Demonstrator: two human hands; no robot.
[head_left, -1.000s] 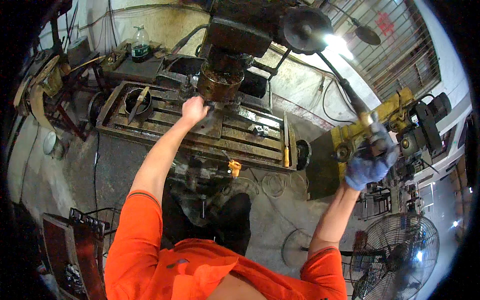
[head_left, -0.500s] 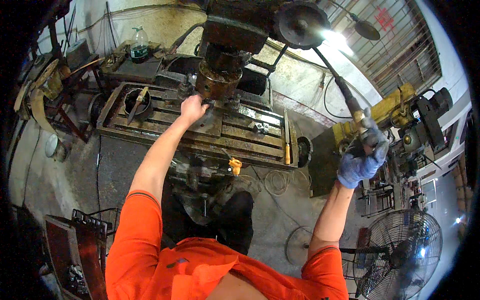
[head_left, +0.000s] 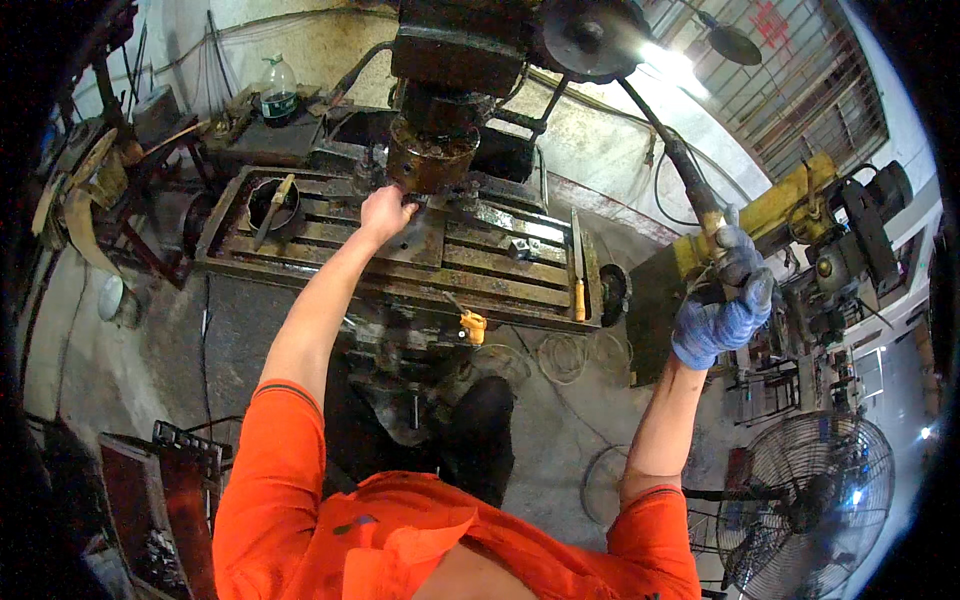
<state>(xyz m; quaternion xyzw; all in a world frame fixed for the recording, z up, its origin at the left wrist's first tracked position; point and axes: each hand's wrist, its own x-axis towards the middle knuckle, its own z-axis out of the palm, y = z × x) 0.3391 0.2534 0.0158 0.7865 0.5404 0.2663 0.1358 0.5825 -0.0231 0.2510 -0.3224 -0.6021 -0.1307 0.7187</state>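
My bare left hand (head_left: 386, 213) is closed just below the round brown spindle head (head_left: 432, 160) of a large machine. A small dark part shows at its fingertips, too hidden to name. In a blue-grey glove, my right hand (head_left: 722, 315) grips the end of a long dark lever (head_left: 682, 165) that slopes down from the machine's round hub (head_left: 588, 40). Beneath the spindle lies the slotted metal machine table (head_left: 345, 262). A small metal block (head_left: 520, 249) rests on it, right of my left hand.
A black bowl with a brush (head_left: 272, 208) stands at the table's left end. A yellow-handled file (head_left: 579, 298) lies at its right end. A yellow tool (head_left: 472, 326) hangs at the front edge. A floor fan (head_left: 805, 500) and a yellow machine (head_left: 800, 205) stand to the right.
The view has shifted and tilted slightly. My left hand stays below the spindle head, and my right hand stays on the lever with little visible movement.
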